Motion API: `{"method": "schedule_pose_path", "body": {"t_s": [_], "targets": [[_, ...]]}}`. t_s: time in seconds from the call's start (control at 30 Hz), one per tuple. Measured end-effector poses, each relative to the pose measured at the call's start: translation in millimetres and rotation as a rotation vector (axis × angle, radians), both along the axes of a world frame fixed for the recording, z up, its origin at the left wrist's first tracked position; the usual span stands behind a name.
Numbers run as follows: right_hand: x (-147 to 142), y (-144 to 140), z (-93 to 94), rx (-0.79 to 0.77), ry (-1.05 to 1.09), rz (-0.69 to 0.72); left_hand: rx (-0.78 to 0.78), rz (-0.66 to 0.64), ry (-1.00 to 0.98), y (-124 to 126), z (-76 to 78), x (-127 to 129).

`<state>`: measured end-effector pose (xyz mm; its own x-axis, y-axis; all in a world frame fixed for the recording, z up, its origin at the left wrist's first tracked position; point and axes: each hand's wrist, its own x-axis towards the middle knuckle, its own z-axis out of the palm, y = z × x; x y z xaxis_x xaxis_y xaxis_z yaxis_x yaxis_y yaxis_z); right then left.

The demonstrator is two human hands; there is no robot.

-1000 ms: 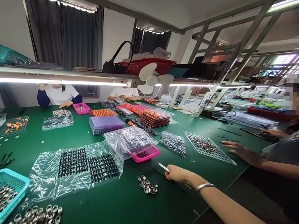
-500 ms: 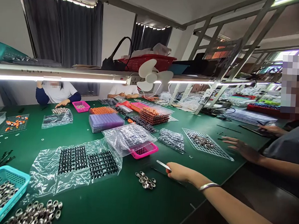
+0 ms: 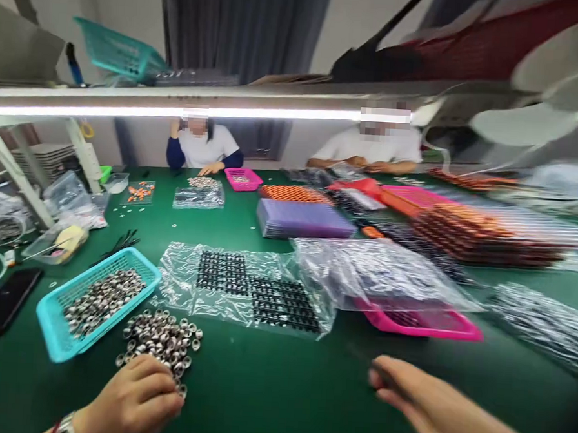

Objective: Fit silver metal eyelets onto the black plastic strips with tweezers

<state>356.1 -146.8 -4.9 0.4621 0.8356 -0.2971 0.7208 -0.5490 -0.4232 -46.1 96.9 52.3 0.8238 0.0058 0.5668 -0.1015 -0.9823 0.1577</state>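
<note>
Resting on loose heap of small shiny metal rings [image 3: 161,339]: left hand [image 3: 131,402], fingers curled; right hand [image 3: 424,408] blurred, grip unclear.

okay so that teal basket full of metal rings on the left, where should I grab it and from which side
Probably best by its long rims, one hand on each long side, coming from above. The teal basket lies flat on the green table, is shallow and heaped with metal rings, so a one-corner lift might tip it. The left hand is nearest.
</note>
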Motion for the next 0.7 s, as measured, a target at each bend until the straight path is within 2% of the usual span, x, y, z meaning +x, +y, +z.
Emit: {"method": "schedule_pose_path", "body": {"t_s": [0.03, 0.07, 0.1, 0.13, 0.2, 0.27, 0.33, 0.43, 0.5, 0.63, 0.7], "targets": [[-30.0, 17.0, -6.4, 0.116, -0.02, 0.051, -0.002, 0.006, -0.009, -5.5, -4.1, 4.5], [-59.9, 34.6, -11.9, 0.184, 0.003, 0.162, 0.009, 0.014, 0.013, -10.6, -8.8, 7.8], [-87.4, 51.9, -16.0, 0.187, 0.034, 0.277, 0.026, 0.027, 0.026, -15.1, -13.5, 9.2], [-110.6, 68.2, -18.4, 0.185, 0.056, 0.333, 0.038, 0.046, 0.034, -19.1, -17.4, 8.9], [-140.8, 94.5, -18.5, 0.189, 0.075, 0.383, 0.028, 0.095, 0.048, -24.7, -22.0, 3.3], [-151.8, 108.8, -14.4, 0.192, 0.098, 0.413, -0.021, 0.146, 0.055, -27.4, -22.9, -5.4], [-153.8, 110.7, -10.1, 0.206, 0.127, 0.426, -0.072, 0.19, 0.058, -28.3, -23.0, -12.2], [-161.5, 97.2, -13.2, 0.229, 0.165, 0.424, -0.13, 0.237, 0.057, -29.4, -26.2, -11.6], [-174.1, 83.8, -24.6, 0.26, 0.176, 0.429, -0.146, 0.25, 0.068, -30.3, -29.9, -2.9], [-198.1, 62.3, -52.7, 0.47, 0.148, 0.429, -0.083, 0.253, 0.189, -28.4, -35.1, 25.2], [-200.5, 56.9, -56.6, 0.537, 0.196, 0.426, -0.041, 0.252, 0.277, -24.4, -36.6, 39.2]]}}
